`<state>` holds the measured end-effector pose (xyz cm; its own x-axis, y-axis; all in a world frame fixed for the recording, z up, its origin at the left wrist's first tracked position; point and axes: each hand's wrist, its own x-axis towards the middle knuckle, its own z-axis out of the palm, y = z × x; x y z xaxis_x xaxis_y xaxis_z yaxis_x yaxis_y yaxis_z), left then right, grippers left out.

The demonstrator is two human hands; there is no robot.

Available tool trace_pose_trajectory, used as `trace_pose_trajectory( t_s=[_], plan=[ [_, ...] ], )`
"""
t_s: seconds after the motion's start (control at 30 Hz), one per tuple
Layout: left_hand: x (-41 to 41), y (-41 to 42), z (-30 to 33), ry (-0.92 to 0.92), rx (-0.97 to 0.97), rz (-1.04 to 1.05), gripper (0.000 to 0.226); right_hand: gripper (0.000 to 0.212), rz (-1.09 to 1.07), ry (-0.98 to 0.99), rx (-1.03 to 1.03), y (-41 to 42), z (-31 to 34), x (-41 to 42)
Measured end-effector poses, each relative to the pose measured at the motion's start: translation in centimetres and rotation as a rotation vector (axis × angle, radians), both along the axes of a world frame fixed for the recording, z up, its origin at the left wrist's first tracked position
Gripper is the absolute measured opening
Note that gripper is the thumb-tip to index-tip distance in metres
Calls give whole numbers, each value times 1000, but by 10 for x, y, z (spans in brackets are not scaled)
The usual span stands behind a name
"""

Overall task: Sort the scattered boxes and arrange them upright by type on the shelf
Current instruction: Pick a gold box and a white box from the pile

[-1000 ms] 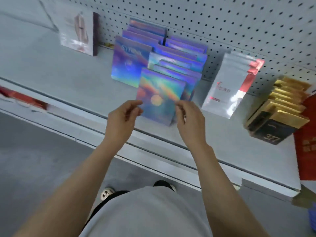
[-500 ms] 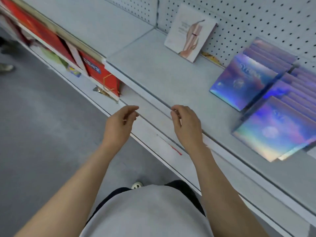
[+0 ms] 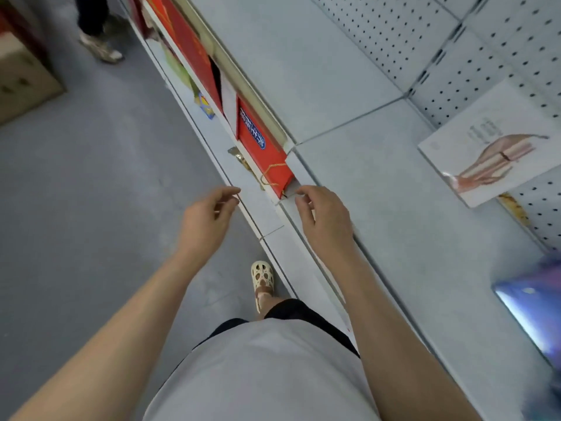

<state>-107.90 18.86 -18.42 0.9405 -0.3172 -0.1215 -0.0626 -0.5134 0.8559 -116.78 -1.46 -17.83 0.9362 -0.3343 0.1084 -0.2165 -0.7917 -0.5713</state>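
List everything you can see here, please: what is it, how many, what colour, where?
White box with leg picture: one, white, leaning on the pegboard, upper shelf.
Iridescent box: at least one, blue-purple, blurred, right edge of the upper shelf.
Red gift boxes: several, red, lower shelf.
Shelf: pale grey, running along the right.
Cardboard carton: one, brown, floor at far left.
Another person's shoe: one, light, floor at top left.
Sandal: one, cream, on the person's foot.
Left hand: empty, fingers loosely curled, over the floor.
Right hand: empty, fingers loosely curled, over the shelf edge.
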Motion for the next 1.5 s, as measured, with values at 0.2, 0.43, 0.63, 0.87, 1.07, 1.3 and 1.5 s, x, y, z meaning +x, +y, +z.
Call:
trace_pose_trajectory(
  t_s=[0.2,0.43,0.63,0.87,1.07,1.3,1.5],
  plan=[
    [101,-13,13,-29,26,112,21,22,107,-13,19,-27,11,119],
    [219,-19,25,-65,43,183,21,24,121,-54,5,-45,17,251],
    [342,-13,23,-107,57,117,23,25,28,-66,43,-41,10,366],
    [492,5,37,-141,85,-51,23,22,-173,-148,68,-32,17,495],
    [612,-16,43,-138,91,-200,24,26,-282,-110,-27,-67,27,603],
    [723,-74,50,-261,150,-350,31,46,-362,21,-147,-148,35,734],
    [803,-110,53,-381,245,-420,34,58,-409,234,-234,-167,24,826]
  ],
)
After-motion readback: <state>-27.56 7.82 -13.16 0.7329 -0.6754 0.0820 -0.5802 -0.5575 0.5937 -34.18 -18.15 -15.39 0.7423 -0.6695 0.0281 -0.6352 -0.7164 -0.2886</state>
